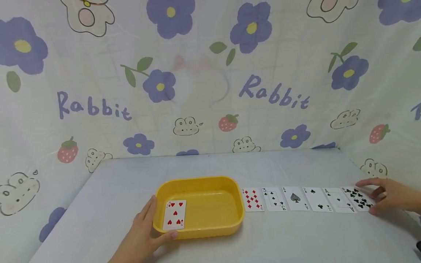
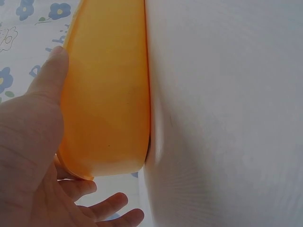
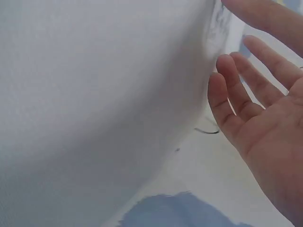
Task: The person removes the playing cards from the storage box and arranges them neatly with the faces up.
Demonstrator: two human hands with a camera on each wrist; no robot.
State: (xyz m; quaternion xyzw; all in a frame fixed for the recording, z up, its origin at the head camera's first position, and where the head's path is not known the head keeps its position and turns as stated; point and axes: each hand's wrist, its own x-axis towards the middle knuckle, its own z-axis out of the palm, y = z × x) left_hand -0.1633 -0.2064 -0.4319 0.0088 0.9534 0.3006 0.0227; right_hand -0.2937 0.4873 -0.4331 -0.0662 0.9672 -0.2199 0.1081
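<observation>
We see a large white cloth [image 1: 200, 87] hanging behind everything, printed with purple flowers [image 1: 159, 91], strawberries [image 1: 227, 124] and the word "Rabbit". Before it spreads the pale bench [image 1: 279, 237]. On it, near the middle, we have a yellow tray [image 1: 210, 232], flat on its base.

At the tray's near left corner is our left hand [image 1: 139, 228]. Its fingers hold that corner, thumb along the front wall and index finger round the left end; in the left wrist view the other fingers spread free below. Our right hand [image 1: 391, 195] is at the far right, fingers apart, with index finger and thumb by opposite edges of a clubs card [image 1: 358, 199]. We cannot tell whether both tips touch it.

That card lies face up, last in a row running right from the tray: nine of diamonds [image 1: 252, 200] just beside the tray, then three of clubs [image 1: 274, 199], ace of spades [image 1: 295, 198], two of clubs [image 1: 317, 199] and ace of clubs [image 1: 339, 200]. The five of hearts [image 1: 175, 215] lies inside the tray, face up at its left end.
</observation>
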